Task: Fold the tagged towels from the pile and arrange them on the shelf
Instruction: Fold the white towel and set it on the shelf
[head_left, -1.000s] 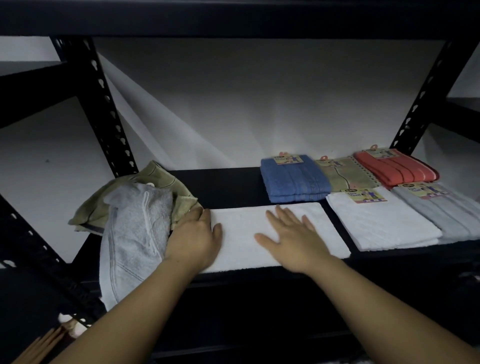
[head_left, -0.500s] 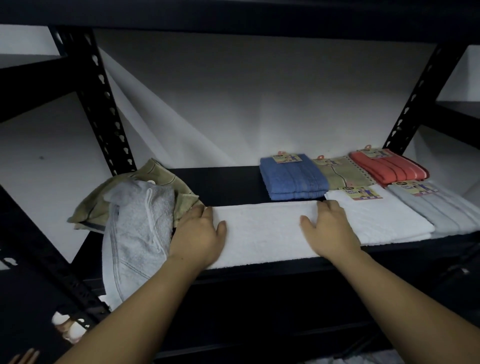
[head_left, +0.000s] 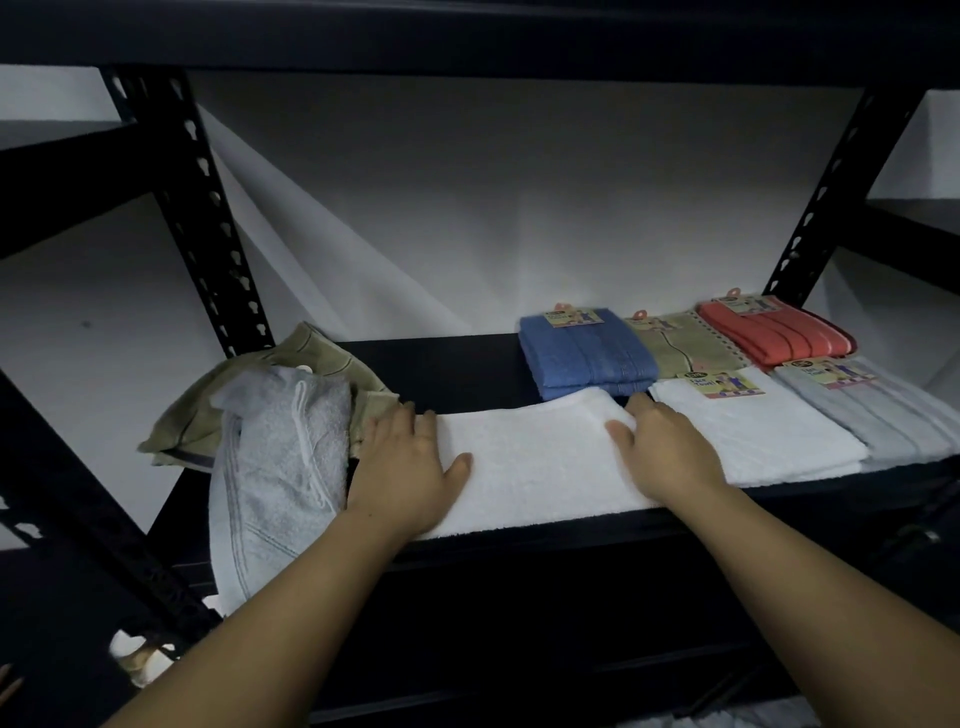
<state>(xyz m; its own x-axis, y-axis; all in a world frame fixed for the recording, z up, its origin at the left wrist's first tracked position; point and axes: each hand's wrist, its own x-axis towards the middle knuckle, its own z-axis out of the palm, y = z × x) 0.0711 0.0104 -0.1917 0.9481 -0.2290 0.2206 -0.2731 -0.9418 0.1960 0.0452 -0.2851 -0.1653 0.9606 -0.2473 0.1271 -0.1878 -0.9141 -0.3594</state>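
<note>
White towel (head_left: 535, 457) at frame centre looks soft and floppy; I'd grab its right end, left hand (head_left: 405, 467) flat on it, right hand (head_left: 662, 449) curling on that edge.

The right hand (head_left: 670, 452), flat on the middle of the white towel (head_left: 540, 462) a second ago, has slid to the towel's right end and now grips it there with curled fingers, beside the folded, tagged white towel (head_left: 769, 431).
</note>
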